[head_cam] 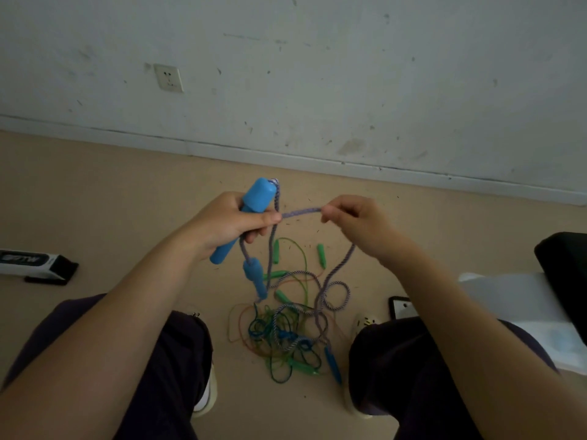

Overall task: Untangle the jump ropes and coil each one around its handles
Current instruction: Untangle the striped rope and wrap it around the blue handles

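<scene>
Nearest the camera, two dark-trousered knees (178,360) frame a tangle of thin ropes (286,338) on the tan floor (95,192), green and blue cords mixed with loops of twisted purple rope (336,290). Small green handles (321,255) lie at the pile's far side and a slim blue handle (333,365) at its near edge.

Both forearms extend forward above the pile. The left hand (228,222) is closed round a large blue handle (246,214) — fingers curled about its shaft, thumb extended along the purple rope where it leaves the handle. A second blue handle (254,277) hangs below this hand on the same rope.

The right hand (352,219) pinches the purple rope between thumb and curled fingers; a short span runs taut between the two hands, and the remainder drops from the right hand into the pile.

Farther off — a black-and-white box (38,265) at left, then the scuffed white wall (349,74) with an outlet (169,78).
</scene>
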Demonstrator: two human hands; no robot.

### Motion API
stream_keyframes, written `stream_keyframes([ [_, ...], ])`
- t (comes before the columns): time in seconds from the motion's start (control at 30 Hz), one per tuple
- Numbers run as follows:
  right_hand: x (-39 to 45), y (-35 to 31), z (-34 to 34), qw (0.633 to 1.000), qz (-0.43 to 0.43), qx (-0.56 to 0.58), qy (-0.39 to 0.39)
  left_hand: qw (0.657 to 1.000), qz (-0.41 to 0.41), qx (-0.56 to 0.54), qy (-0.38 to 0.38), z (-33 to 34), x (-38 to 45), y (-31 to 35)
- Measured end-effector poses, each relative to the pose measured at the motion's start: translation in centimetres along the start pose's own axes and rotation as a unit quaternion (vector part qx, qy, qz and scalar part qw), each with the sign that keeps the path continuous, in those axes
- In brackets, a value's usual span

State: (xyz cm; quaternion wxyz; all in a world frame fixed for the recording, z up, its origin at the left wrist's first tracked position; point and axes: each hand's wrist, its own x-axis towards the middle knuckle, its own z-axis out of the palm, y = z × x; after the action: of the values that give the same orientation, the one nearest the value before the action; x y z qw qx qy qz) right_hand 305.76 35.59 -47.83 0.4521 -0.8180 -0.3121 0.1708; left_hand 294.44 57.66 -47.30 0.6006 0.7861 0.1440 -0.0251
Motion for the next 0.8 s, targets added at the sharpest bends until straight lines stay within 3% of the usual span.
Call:
stream_keyframes([
  [0.07, 0.2, 0.4, -1.2, 0.997, 0.021, 0.027, 0.071, 1.000, 0.000, -0.018, 0.019, -0.6, 0.0, -0.3],
  [0.13, 0.1, 0.3, -1.5, 0.995, 0.021, 0.048, 0.081, 1.000, 0.002, -0.026, 0.017, -0.4, -0.1, -0.4],
  [0.27, -0.8, -1.0, 1.1, 0.997, 0.007, 0.049, -0.065, 0.999, 0.014, -0.031, -0.026, 1.2, -0.4, -0.2],
  [0.33, -0.9, -1.1, 2.4, 0.995, -0.004, 0.032, -0.095, 0.998, 0.009, -0.027, -0.051, 1.7, -0.4, -0.1],
  [0.53, -0.4, -0.6, 0.6, 0.996, 0.007, 0.028, 0.079, 0.998, 0.001, -0.026, -0.050, 0.9, -0.3, -0.4],
  [0.6, -0.4, -0.6, 0.3, 0.995, 0.017, 0.038, 0.090, 0.998, 0.000, -0.005, -0.056, 1.0, -0.3, -0.4],
  [0.8, -0.5, -0.6, 1.8, 0.992, 0.005, 0.099, -0.082, 0.995, -0.009, -0.043, -0.085, 2.2, -0.4, -0.2],
])
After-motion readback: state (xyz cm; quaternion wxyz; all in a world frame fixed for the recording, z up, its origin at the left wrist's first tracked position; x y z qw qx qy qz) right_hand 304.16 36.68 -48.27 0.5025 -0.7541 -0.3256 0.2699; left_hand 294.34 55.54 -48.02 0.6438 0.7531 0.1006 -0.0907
